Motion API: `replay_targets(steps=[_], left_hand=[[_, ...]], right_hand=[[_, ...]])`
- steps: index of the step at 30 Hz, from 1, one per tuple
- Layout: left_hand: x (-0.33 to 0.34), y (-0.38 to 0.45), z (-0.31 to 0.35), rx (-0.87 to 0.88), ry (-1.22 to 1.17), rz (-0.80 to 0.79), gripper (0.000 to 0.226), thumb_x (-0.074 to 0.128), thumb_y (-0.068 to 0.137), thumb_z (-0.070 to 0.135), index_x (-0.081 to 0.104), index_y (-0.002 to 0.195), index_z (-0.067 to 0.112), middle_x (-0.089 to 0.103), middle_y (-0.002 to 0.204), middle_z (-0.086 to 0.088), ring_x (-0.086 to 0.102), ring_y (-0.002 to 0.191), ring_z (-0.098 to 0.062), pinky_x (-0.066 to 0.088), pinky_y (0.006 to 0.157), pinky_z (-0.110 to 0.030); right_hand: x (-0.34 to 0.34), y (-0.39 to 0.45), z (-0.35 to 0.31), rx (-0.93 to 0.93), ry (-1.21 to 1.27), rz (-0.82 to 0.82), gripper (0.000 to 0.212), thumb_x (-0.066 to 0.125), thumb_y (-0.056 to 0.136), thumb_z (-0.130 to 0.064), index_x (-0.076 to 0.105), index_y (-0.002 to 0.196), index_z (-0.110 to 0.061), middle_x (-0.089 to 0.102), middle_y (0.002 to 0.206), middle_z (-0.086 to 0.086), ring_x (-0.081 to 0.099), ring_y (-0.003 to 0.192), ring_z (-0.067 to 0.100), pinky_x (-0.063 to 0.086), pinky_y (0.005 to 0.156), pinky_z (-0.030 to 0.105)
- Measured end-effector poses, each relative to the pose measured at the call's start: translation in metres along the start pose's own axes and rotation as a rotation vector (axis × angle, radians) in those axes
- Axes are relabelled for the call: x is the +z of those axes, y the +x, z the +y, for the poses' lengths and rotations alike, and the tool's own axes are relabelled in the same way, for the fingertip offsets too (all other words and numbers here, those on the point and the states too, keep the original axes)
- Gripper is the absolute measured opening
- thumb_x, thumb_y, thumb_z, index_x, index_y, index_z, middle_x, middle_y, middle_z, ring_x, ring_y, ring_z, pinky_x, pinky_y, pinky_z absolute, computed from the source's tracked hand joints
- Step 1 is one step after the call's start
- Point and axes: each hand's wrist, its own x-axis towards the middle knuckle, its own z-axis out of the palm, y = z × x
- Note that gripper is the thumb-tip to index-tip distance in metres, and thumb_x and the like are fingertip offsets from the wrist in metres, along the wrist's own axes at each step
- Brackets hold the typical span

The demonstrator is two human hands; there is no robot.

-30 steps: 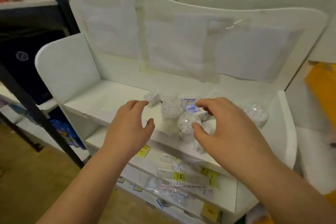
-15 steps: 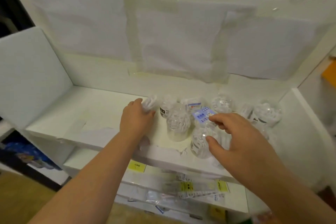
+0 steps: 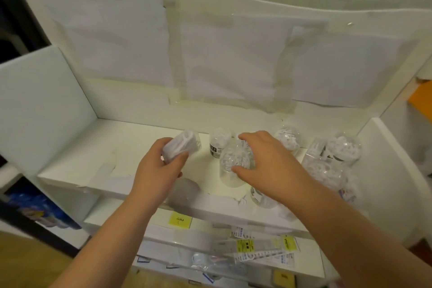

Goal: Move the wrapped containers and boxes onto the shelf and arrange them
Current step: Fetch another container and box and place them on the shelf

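Note:
Several clear wrapped containers of white pieces stand on the white top shelf. My left hand grips a small wrapped white pack, lifted slightly off the shelf at centre left. My right hand curls round a clear round container standing at mid shelf, thumb on its front, fingers over its top. Behind it stands a labelled container. More containers cluster at the right end, and one container sits at the front edge, partly hidden under my right forearm.
The shelf has a tall taped white back panel and side walls. A lower shelf holds flat packets with yellow labels. Dark racks with blue items stand at the left. An orange object is at the right.
The camera moved closer to the shelf. My left hand closed round the small white pack and raised it. My right hand shifted left from the front container onto the middle one.

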Motion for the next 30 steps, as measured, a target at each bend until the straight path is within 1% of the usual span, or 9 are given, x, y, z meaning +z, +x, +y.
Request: replay_targets(steps=[2,5,11,15,19,21,24,27,30], left_hand=[[-0.007,-0.012,0.012,-0.001,-0.066,-0.019,0.021,0.067,0.09,0.028,0.057,0.105,0.039,0.069,0.101,0.008,0.073,0.081,-0.011,0.061,0.072,-0.04],[-0.019,-0.025,0.024,0.04,-0.028,-0.017,0.021,0.066,0.09,0.03,0.057,0.106,0.04,0.071,0.091,0.012,0.072,0.078,-0.01,0.059,0.075,-0.042],[-0.032,-0.039,0.035,0.096,0.037,0.04,0.021,0.067,0.088,0.031,0.057,0.102,0.043,0.07,0.087,0.012,0.069,0.073,-0.009,0.057,0.077,-0.048],[-0.03,-0.041,0.044,0.109,0.012,0.06,0.025,0.067,0.087,0.032,0.057,0.109,0.041,0.069,0.091,0.016,0.07,0.077,-0.01,0.058,0.075,-0.05],[-0.013,-0.043,0.06,0.133,-0.048,0.057,0.029,0.067,0.088,0.031,0.053,0.113,0.035,0.07,0.093,0.009,0.07,0.076,-0.012,0.057,0.072,-0.044],[-0.001,-0.046,0.072,0.167,-0.061,0.024,0.026,0.067,0.088,0.031,0.052,0.107,0.04,0.07,0.09,0.008,0.071,0.078,-0.017,0.057,0.069,-0.041],[0.022,-0.052,0.096,0.242,-0.056,-0.029,0.025,0.068,0.081,0.044,0.053,0.101,0.045,0.069,0.085,0.009,0.069,0.074,-0.024,0.056,0.067,-0.047],[0.053,-0.059,0.121,0.348,-0.081,-0.09,0.02,0.071,0.086,0.036,0.056,0.097,0.043,0.067,0.082,0.015,0.062,0.068,-0.012,0.048,0.06,-0.036],[0.088,-0.071,0.15,0.409,-0.159,-0.196,0.019,0.071,0.086,0.035,0.057,0.097,0.04,0.067,0.082,0.017,0.06,0.064,-0.006,0.045,0.059,-0.033]], right_hand=[[0.008,0.012,-0.005,-0.011,-0.066,-0.069,0.076,0.067,0.078,-0.054,0.034,0.144,-0.035,0.042,0.138,-0.007,0.043,0.128,0.018,0.044,0.097,0.037],[0.019,0.022,-0.01,-0.009,-0.145,-0.141,0.076,0.068,0.076,-0.052,0.036,0.142,-0.034,0.045,0.135,-0.004,0.044,0.127,0.02,0.045,0.096,0.04],[0.016,0.021,-0.013,-0.008,-0.087,-0.091,0.065,0.068,0.075,-0.048,0.045,0.135,-0.035,0.052,0.127,-0.005,0.053,0.118,0.02,0.049,0.09,0.039],[-0.011,0.008,-0.018,0.021,0.076,0.037,0.071,0.069,0.073,-0.056,0.043,0.137,-0.039,0.048,0.131,-0.011,0.055,0.117,0.015,0.049,0.094,0.036],[-0.04,-0.025,-0.01,0.053,0.258,0.21,0.072,0.068,0.077,-0.06,0.04,0.14,-0.043,0.043,0.136,-0.019,0.048,0.12,0.002,0.041,0.095,0.023],[-0.054,-0.048,-0.004,0.085,0.346,0.297,0.072,0.069,0.076,-0.061,0.038,0.14,-0.045,0.043,0.135,-0.022,0.047,0.121,0.0,0.042,0.1,0.025],[-0.077,-0.083,0.006,0.152,0.406,0.416,0.074,0.071,0.075,-0.058,0.037,0.139,-0.047,0.043,0.135,-0.025,0.046,0.121,-0.005,0.042,0.105,0.028],[-0.106,-0.117,0.017,0.186,0.368,0.553,0.072,0.07,0.075,-0.062,0.039,0.137,-0.045,0.047,0.13,-0.026,0.046,0.119,-0.007,0.044,0.103,0.026],[-0.138,-0.153,0.032,0.244,0.299,0.687,0.077,0.064,0.068,-0.072,0.044,0.135,-0.042,0.058,0.123,-0.02,0.057,0.11,-0.002,0.052,0.091,0.024]])
